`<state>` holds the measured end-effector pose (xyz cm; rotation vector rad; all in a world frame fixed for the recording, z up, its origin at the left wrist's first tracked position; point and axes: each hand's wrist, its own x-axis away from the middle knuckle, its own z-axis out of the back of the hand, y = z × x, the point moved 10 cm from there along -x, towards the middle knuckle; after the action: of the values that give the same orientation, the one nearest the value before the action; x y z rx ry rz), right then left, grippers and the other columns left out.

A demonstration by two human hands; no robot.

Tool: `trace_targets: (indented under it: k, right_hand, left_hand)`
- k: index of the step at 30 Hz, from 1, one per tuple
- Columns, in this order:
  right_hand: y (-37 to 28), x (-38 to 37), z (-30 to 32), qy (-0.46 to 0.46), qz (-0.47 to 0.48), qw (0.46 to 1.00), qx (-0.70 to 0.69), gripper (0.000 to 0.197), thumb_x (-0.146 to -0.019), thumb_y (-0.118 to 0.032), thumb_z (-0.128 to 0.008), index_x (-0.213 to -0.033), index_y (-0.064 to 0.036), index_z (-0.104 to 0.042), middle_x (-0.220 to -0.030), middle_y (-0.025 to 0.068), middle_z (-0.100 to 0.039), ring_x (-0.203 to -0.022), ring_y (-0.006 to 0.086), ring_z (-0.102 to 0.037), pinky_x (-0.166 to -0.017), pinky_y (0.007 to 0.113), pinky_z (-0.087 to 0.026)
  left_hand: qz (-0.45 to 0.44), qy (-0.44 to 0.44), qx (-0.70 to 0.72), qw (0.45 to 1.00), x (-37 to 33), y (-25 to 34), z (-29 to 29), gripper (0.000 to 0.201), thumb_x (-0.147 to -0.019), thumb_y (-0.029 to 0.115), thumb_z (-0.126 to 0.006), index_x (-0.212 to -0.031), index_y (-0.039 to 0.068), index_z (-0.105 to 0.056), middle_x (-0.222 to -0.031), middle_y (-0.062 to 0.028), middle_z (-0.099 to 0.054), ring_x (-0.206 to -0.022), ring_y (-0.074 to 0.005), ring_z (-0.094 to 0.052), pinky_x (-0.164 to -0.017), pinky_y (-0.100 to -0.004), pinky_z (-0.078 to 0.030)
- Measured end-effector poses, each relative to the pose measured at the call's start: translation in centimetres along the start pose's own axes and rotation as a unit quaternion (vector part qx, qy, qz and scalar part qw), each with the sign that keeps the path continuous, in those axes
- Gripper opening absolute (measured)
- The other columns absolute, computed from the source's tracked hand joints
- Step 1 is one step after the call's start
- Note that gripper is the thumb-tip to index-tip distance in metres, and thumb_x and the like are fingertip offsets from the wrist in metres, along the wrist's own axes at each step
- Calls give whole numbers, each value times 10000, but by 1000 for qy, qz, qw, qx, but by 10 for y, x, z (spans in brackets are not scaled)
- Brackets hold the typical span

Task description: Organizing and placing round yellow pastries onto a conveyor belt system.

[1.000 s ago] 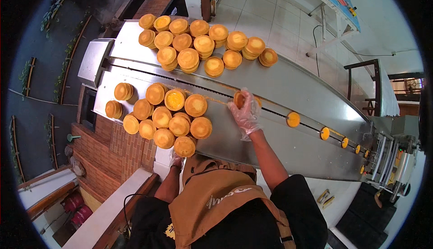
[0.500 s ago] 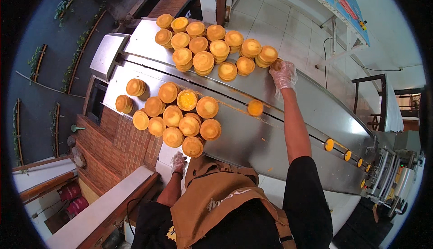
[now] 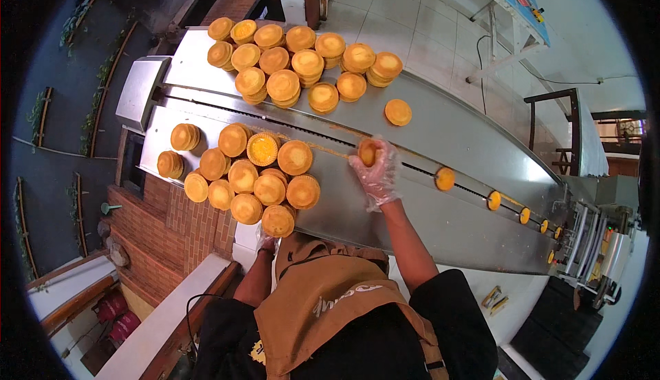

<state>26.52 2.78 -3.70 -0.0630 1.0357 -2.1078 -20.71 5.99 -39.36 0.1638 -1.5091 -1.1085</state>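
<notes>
Right hand (image 3: 375, 174) has come back from the far stacks (image 3: 302, 63) to the conveyor track (image 3: 426, 174); its grip is now clamped on a yellow mould (image 3: 368, 152). Left hand (image 3: 267, 242), at the table (image 3: 440, 229) edge below the near stacks (image 3: 254, 174), unchanged; its grip cannot be judged.

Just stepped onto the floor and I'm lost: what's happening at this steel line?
A person in a brown apron stands at a long steel conveyor table. Their gloved right hand grips one round golden pastry shell at the central track. The left hand rests low at the table's near edge, beside a cluster of stacked shells. A second cluster sits on the far side, one lone shell beside it. Single shells ride the track at the right.
</notes>
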Motion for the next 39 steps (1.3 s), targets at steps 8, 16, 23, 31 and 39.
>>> trace_targets:
  k: [8, 16, 23, 31, 39]
  right_hand:
    - [143, -58, -14, -14, -201, 979, 22, 481, -813, -306, -661, -1198, -72, -493, -1049, 112, -527, -973, 265, -536, -839, 399, -465]
    - [63, -83, 4, -102, -174, 963, 180, 618, -730, -345, -720, -1266, -138, -490, -1205, 180, -464, -1138, 364, -463, -965, 459, -407]
    - [5, -15, -9, -103, -5, 990, 94, 653, -739, -388, -727, -1250, -64, -482, -1177, 179, -502, -1080, 370, -485, -951, 480, -394]
    - [10, -25, -56, -115, -107, 972, -176, 449, -851, -270, -624, -1187, 8, -515, -1029, 191, -609, -916, 341, -599, -841, 405, -472]
    - [-161, 46, -44, -285, 228, 929, -64, 528, -739, -193, -682, -1241, -115, -541, -1361, 209, -405, -1198, 407, -442, -995, 466, -382]
  left_hand:
    - [-25, 44, 43, 998, -5, 24, 17, 294, -959, 354, -454, -1053, 98, -563, -829, -42, -615, -620, -169, -563, -562, -308, -449]
    - [105, 94, 94, 986, 27, 14, 20, 393, -943, 426, -431, -1036, 70, -569, -806, -86, -617, -595, -184, -553, -542, -332, -451]
    - [109, 85, 71, 988, 24, 23, 5, 422, -954, 407, -396, -1091, 49, -574, -879, -130, -653, -645, -207, -597, -563, -352, -464]
    - [-120, 0, -235, 965, 9, 50, -12, 339, -943, 339, -475, -1091, 58, -594, -933, -95, -660, -762, -231, -641, -639, -362, -503]
    - [183, 90, 109, 973, 34, 20, -10, 358, -975, 375, -391, -1003, 72, -579, -959, -152, -644, -808, -230, -646, -653, -366, -496]
